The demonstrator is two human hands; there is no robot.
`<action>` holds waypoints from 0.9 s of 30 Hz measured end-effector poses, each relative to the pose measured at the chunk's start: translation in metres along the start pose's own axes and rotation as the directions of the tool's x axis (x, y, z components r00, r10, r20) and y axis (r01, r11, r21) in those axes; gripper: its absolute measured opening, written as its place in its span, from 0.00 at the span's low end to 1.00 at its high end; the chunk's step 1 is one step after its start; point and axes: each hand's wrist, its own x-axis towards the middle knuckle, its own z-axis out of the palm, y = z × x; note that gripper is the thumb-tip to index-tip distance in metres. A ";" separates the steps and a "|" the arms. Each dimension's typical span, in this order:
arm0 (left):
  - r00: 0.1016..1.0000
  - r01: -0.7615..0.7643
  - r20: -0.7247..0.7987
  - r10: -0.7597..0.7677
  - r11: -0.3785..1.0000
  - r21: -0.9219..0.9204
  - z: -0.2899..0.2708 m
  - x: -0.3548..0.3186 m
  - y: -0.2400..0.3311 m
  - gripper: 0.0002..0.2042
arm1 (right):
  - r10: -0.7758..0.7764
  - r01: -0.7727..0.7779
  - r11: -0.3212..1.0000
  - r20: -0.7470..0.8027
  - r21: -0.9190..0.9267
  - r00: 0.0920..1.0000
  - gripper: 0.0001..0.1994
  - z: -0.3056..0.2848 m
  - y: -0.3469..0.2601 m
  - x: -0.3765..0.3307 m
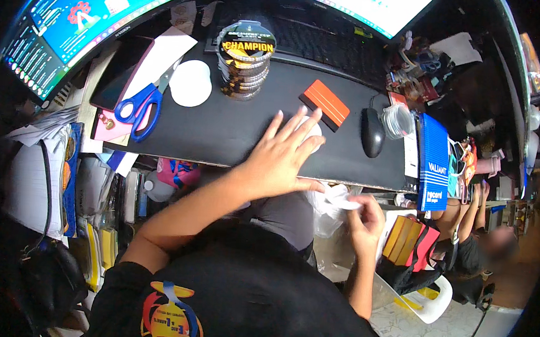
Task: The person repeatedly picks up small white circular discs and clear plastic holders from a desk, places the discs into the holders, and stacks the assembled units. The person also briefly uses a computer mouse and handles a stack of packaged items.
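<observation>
My left hand (283,149) lies flat with spread fingers on the black desk mat (241,136), its fingertips over a white round disc (313,137) that they partly hide. Lower and to the right, past the desk's front edge, my right hand (367,222) pinches a thin white strip (345,204). Just beyond my left hand rests an orange squeegee (327,103) with a black edge. A stack of round black-and-gold medals (244,68) stands farther back. Beside it are white round pieces (190,84), with blue-handled scissors (142,112) to their left.
A black mouse (372,133), a clear tape roll (398,121) and a blue record book (432,166) line the right side. A keyboard (327,48) sits behind. A white plastic bag (327,218) hangs below the edge. Another person (478,252) sits at far right.
</observation>
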 end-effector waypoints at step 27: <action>0.886 0.464 -0.094 -0.454 0.869 0.174 -0.121 0.095 -0.097 0.24 | -0.063 0.070 0.918 0.029 -0.391 0.998 0.17 -0.071 -0.027 0.088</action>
